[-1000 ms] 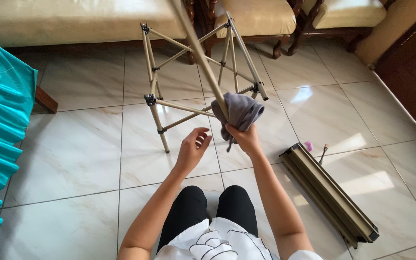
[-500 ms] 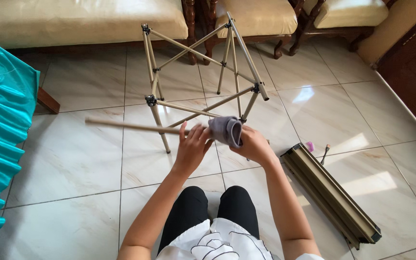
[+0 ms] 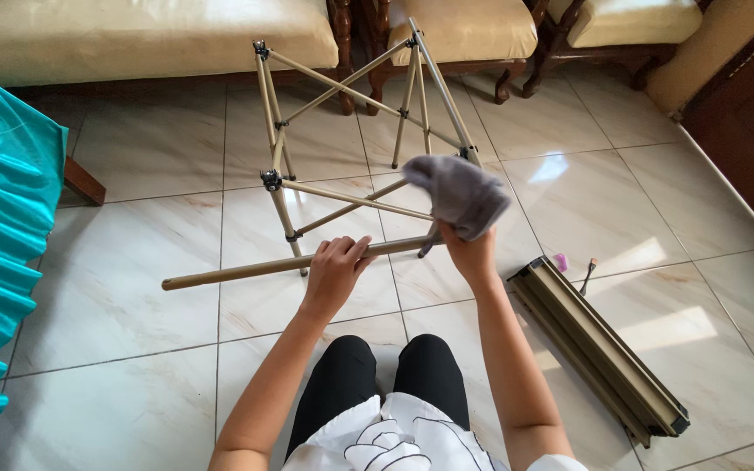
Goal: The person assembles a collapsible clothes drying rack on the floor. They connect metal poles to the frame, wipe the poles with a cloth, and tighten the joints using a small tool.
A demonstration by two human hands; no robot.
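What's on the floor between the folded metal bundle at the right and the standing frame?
In the head view, a small pink object and a small brush-like tool lie on the tiles just beside the folded metal bundle; otherwise bare tile up to the standing frame.

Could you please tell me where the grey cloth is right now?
In the head view, the grey cloth is held up in the right hand, just right of centre, in front of the folding metal frame.

Looks like a home living room: cushioned wooden sofa (image 3: 133, 35) and chairs (image 3: 464, 30), glossy marble-look tiled floor (image 3: 115, 296).
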